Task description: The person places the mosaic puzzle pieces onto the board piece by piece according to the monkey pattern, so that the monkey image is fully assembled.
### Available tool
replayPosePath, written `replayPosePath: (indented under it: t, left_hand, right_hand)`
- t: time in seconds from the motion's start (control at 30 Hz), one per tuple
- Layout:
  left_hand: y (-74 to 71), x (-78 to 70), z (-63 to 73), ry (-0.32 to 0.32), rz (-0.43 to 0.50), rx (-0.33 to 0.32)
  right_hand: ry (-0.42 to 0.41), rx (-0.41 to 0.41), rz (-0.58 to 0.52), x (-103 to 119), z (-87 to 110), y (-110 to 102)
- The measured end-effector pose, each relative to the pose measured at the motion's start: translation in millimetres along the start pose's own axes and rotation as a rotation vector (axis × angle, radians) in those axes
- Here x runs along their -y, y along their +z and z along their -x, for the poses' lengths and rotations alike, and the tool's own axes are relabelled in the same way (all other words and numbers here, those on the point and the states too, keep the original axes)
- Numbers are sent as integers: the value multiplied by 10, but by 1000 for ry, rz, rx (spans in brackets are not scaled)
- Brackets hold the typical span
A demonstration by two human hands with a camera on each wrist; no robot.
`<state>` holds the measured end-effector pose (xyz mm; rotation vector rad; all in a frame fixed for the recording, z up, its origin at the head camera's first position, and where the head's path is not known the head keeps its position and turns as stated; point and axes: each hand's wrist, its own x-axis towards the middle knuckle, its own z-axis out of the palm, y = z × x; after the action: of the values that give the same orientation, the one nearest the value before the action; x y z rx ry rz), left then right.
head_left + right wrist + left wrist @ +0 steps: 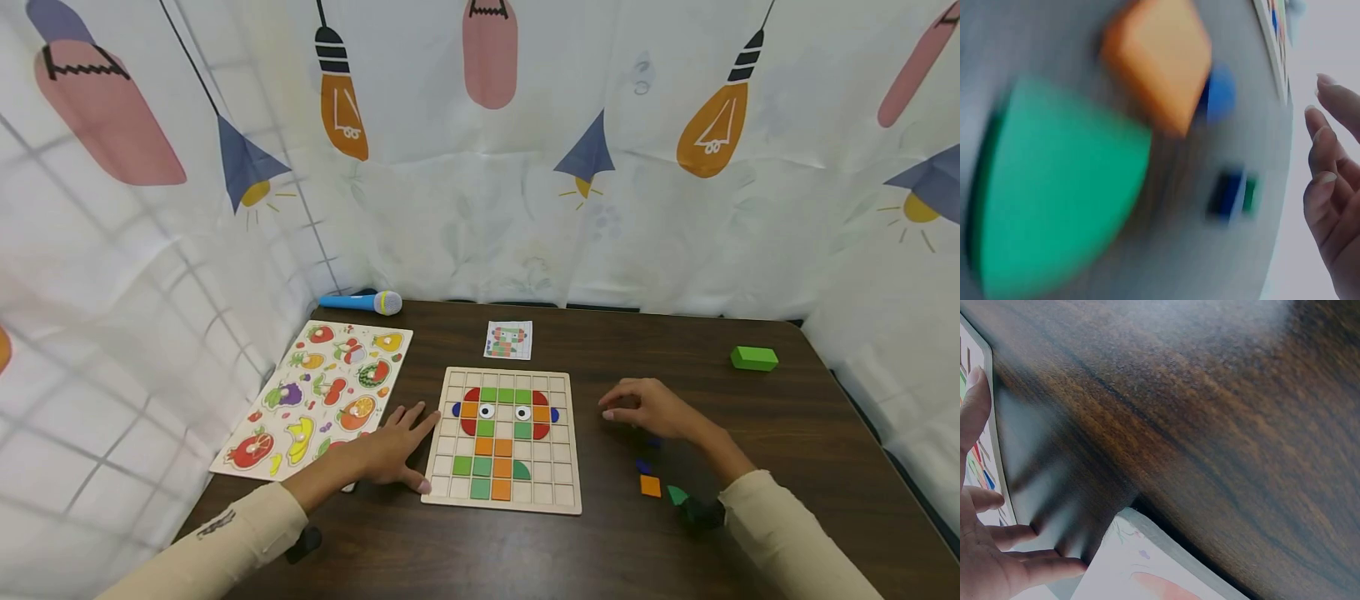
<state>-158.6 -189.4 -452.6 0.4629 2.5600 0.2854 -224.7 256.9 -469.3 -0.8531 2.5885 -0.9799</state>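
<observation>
A wooden grid board carries coloured tiles laid out as a figure with two round eye pieces. At its left edge my left hand is spread, thumb at the lower left corner. Loosely bent fingers of my right hand hover right of the board, with nothing visible between them. Beneath and in front of that hand lie an orange square tile, a green quarter-round tile and blue pieces. In the right wrist view the green tile and orange tile are blurred.
A small picture card lies behind the board. On the left is a fruit puzzle board, with a blue toy microphone at the back. A green block sits at the far right. A patterned curtain hangs behind the dark table.
</observation>
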Motion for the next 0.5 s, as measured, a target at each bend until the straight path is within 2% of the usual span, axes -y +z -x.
replayPosePath:
  t: [0.2,0.5]
  left_hand:
    - [16,14,-13,-4,-1,7]
    - [16,25,-20,6,-5,0]
  right_hand:
    - [5,-31,84,-285,196,-208]
    - [53,36,112,-418,277,-226]
